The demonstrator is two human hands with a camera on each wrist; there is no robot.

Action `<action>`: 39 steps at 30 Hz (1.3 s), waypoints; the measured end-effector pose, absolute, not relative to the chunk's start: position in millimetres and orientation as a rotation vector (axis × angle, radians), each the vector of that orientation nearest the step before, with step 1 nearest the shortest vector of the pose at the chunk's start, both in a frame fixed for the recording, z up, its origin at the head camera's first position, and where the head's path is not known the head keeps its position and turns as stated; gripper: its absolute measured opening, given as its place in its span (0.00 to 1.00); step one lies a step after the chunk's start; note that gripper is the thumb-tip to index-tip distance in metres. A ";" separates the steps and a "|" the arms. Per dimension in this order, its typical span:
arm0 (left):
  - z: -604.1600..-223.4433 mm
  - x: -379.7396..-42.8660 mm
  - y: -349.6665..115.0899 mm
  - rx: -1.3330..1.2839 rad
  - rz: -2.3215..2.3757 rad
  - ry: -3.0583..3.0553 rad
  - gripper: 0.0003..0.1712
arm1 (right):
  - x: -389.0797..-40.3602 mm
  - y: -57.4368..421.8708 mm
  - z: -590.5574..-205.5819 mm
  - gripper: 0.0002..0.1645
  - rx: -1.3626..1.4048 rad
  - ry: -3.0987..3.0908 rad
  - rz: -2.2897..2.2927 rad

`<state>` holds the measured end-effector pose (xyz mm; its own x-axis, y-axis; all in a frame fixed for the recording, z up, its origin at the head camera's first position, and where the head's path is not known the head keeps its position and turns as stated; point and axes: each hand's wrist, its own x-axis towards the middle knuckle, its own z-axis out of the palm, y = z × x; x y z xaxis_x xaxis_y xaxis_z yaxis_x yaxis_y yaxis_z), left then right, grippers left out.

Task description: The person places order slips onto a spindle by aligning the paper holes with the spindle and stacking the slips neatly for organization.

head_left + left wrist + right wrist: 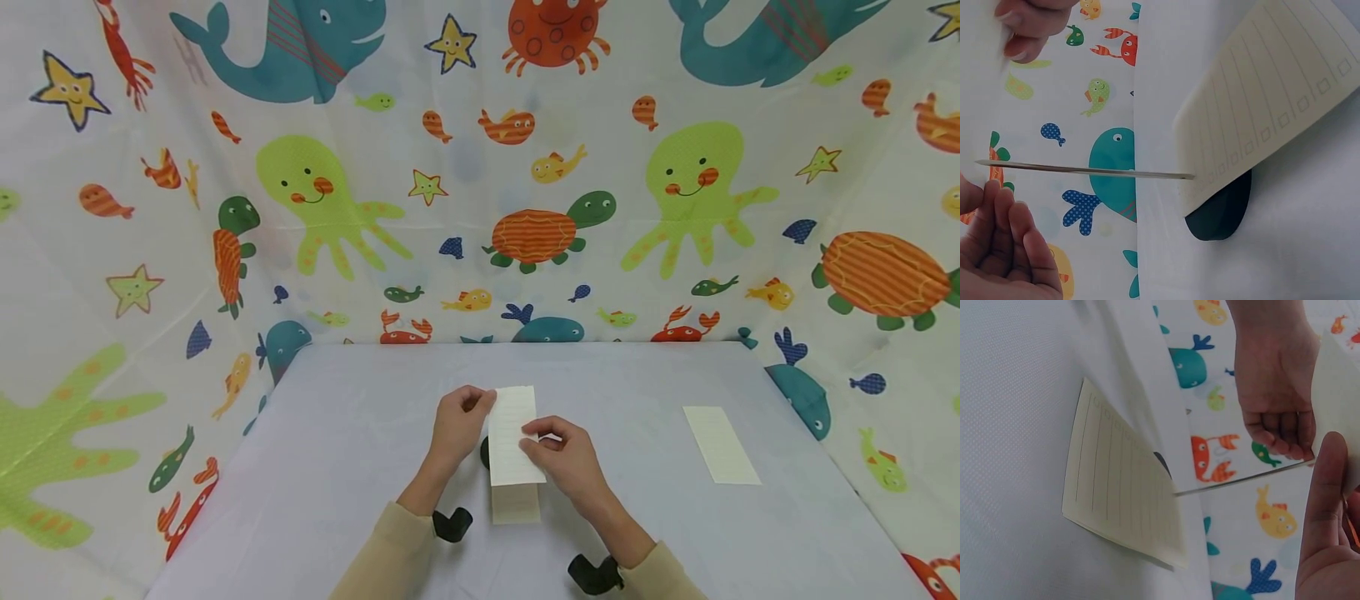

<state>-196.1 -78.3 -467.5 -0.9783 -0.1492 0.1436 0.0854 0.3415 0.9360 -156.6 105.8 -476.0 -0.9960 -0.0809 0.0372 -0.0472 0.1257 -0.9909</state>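
Note:
A cream lined paper sheet (513, 437) is held upright between the two hands. My left hand (459, 421) pinches its upper left edge, and my right hand (566, 458) holds its right side between thumb and fingers. Behind the paper, a thin straight rod (1085, 170) runs up toward the fingers of the left hand. Low down by the rod is a dark rounded base (1222, 212); the lower paper hides where they join. That lower paper, a cream lined one with small checkboxes (1266, 106), slants in front of the base.
Another pale lined paper (722, 446) lies on the right of the white table (360, 417). Behind and at the sides hangs a curtain (465, 175) printed with sea animals. A black wrist camera (452, 525) sits on each forearm.

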 end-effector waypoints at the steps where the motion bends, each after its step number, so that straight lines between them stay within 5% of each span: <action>1: -467.6 -196.4 -78.1 0.061 -1.689 -2.404 0.13 | -156.5 105.7 -476.5 0.12 -0.138 2.336 -2.057; 39: -470.9 -196.3 -75.4 0.035 -1.635 -2.462 0.09 | -156.8 106.3 -488.6 0.12 -0.176 2.323 -2.080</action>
<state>-196.3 -75.4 -470.9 -0.9824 -0.1218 0.1413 0.0830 0.3931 0.9157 -156.8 106.3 -488.6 -0.9935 -0.0961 0.0611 -0.0713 0.1066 -0.9917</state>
